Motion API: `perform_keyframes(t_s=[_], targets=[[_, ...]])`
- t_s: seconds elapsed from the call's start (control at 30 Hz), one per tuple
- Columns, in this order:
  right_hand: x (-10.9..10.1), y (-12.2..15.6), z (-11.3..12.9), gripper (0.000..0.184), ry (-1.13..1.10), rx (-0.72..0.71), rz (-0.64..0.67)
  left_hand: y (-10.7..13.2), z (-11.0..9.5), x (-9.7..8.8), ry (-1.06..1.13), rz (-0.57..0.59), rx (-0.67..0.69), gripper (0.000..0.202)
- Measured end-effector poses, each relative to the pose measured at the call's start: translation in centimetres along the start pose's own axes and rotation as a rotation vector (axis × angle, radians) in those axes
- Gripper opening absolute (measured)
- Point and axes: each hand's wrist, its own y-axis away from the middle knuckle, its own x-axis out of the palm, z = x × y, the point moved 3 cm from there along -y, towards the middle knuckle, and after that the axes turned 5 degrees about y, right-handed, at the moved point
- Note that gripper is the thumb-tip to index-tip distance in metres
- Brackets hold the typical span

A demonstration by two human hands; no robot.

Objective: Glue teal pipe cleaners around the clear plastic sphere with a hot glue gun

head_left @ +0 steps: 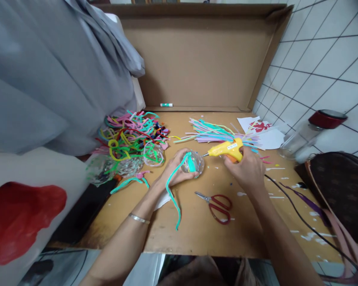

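My left hand (179, 167) is closed around a clear glass-like cup (199, 165), tilted so that one end faces me. A turquoise pipe cleaner (170, 194) lies across the cup, and its long tail hangs down over the table. In my right hand (247, 169) is a yellow hot glue gun (226, 149), with fingers wrapped round its handle. The gun's metal nozzle points left, close to the cup's upper right rim; whether they touch I cannot tell. Red-handled scissors (219, 206) lie on the table below, between my forearms.
Tangled coloured pipe cleaners (131, 135) are heaped left, beside clear cups (129, 165). A bundle of straight pipe cleaners (214, 133) lies behind the gun. On the right stand a red-lidded bottle (313, 133) and a brown bag (340, 194); a black cord (301, 214) runs past. Cardboard (203, 59) stands behind.
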Motion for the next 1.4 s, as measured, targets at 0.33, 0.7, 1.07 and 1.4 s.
perform_keyframes(t_s=[0.33, 0.7, 1.07, 1.4], targets=[[0.7, 0.7, 2.0, 0.025, -0.095, -0.213, -0.145, -0.1, -0.8, -0.4, 0.043, 0.003, 0.014, 0.076], [1.3, 1.0, 1.5, 0.020, -0.095, -0.239, -0.212, 0.0, -1.4, -0.2, 0.074, 0.037, -0.002, 0.075], [1.6, 1.0, 1.3, 0.016, -0.085, -0.325, -0.309, 0.0, -1.3, 0.0, 0.072, 0.047, -0.009, 0.078], [1.4, 1.2, 1.4, 0.014, -0.099, -0.348, -0.314, 0.0, -1.2, -0.1, 0.103, 0.055, 0.014, 0.077]])
